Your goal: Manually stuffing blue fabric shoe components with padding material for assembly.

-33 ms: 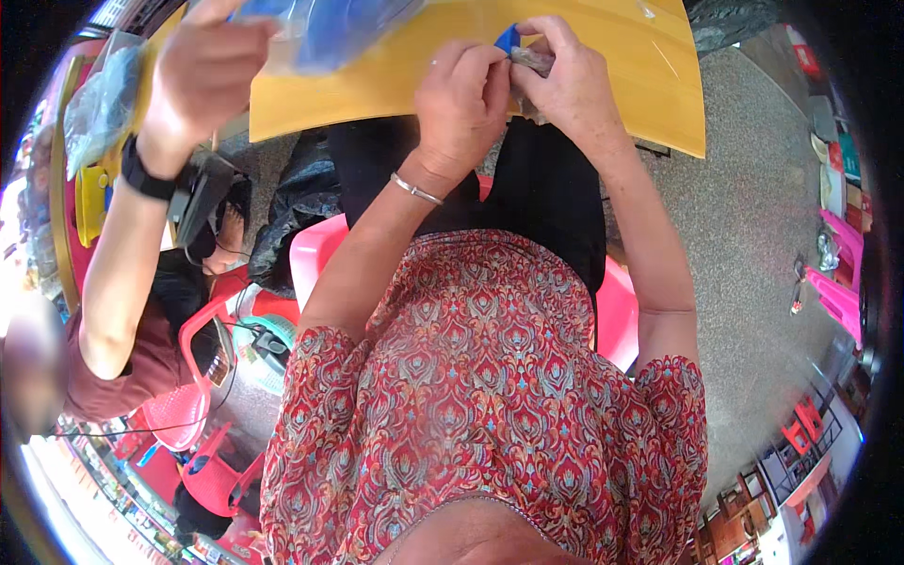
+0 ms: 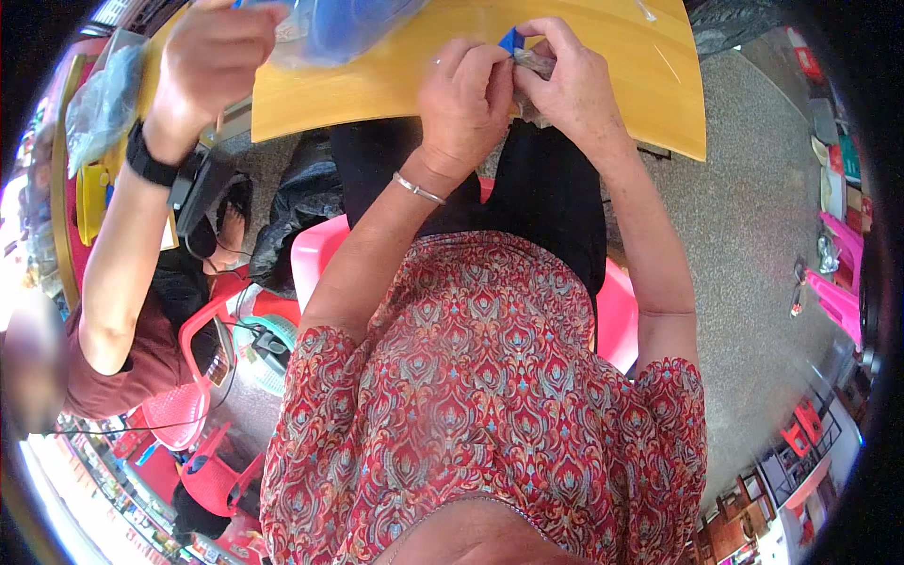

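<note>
Over the near edge of the yellow table (image 2: 377,94), my two hands meet at a small blue folded piece (image 2: 510,40). My left hand (image 2: 463,102) is closed, its thumb and forefinger pinched against the blue piece. My right hand (image 2: 576,92) curls round a crumpled greyish, cloth-like or plastic-like bit (image 2: 535,63), whose kind I cannot make out. The blue piece sticks up between the fingertips of both hands. Something pale and thin hangs below them, partly hidden by the fingers.
At the left, a co-worker's hand (image 2: 215,71) with a black wristband is beside a clear plastic bag with blue contents (image 2: 344,28). Another clear bag (image 2: 105,99) lies beyond that arm. Red plastic chairs (image 2: 179,410) stand lower left; a pink stool (image 2: 838,306) is at right.
The co-worker's hand and the blue-filled bag have shifted slightly. My hands keep nearly the same place and hold.
</note>
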A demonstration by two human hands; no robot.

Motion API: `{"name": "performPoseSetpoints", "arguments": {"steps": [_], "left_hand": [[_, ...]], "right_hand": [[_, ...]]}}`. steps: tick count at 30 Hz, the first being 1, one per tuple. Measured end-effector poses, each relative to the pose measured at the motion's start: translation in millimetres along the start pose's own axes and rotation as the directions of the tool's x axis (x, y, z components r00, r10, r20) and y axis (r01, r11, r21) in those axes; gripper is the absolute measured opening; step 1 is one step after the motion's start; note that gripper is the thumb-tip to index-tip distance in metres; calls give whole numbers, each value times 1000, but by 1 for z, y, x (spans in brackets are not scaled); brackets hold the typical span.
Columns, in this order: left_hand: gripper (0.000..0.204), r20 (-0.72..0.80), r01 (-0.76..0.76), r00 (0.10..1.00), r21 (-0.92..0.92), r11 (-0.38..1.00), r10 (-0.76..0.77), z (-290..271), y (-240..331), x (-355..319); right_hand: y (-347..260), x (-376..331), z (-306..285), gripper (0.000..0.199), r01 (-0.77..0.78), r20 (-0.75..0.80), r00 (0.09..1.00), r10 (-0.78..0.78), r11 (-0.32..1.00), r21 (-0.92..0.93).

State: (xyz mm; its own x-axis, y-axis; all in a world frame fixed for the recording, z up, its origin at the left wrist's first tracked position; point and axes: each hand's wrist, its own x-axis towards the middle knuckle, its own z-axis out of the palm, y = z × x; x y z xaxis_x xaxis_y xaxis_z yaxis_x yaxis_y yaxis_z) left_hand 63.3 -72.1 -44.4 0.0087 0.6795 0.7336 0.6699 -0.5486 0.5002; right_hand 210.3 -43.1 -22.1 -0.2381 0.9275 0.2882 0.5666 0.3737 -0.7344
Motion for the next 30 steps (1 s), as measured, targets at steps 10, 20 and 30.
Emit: {"name": "performPoseSetpoints", "arguments": {"steps": [10, 20, 30], "left_hand": [[8, 53, 286, 958, -238, 928, -281, 1, 12, 2], [11, -36, 203, 976, -231, 952, -217, -4, 6, 12], [18, -40, 4, 999, -148, 989, -10, -4, 7, 7]], "right_hand": [[-2, -2, -1, 21, 42, -160, 987, -10, 980, 194], [2, 2, -8, 19, 147, 82, 980, -183, 934, 326], [13, -2, 5, 23, -161, 122, 987, 108, 763, 626]]}}
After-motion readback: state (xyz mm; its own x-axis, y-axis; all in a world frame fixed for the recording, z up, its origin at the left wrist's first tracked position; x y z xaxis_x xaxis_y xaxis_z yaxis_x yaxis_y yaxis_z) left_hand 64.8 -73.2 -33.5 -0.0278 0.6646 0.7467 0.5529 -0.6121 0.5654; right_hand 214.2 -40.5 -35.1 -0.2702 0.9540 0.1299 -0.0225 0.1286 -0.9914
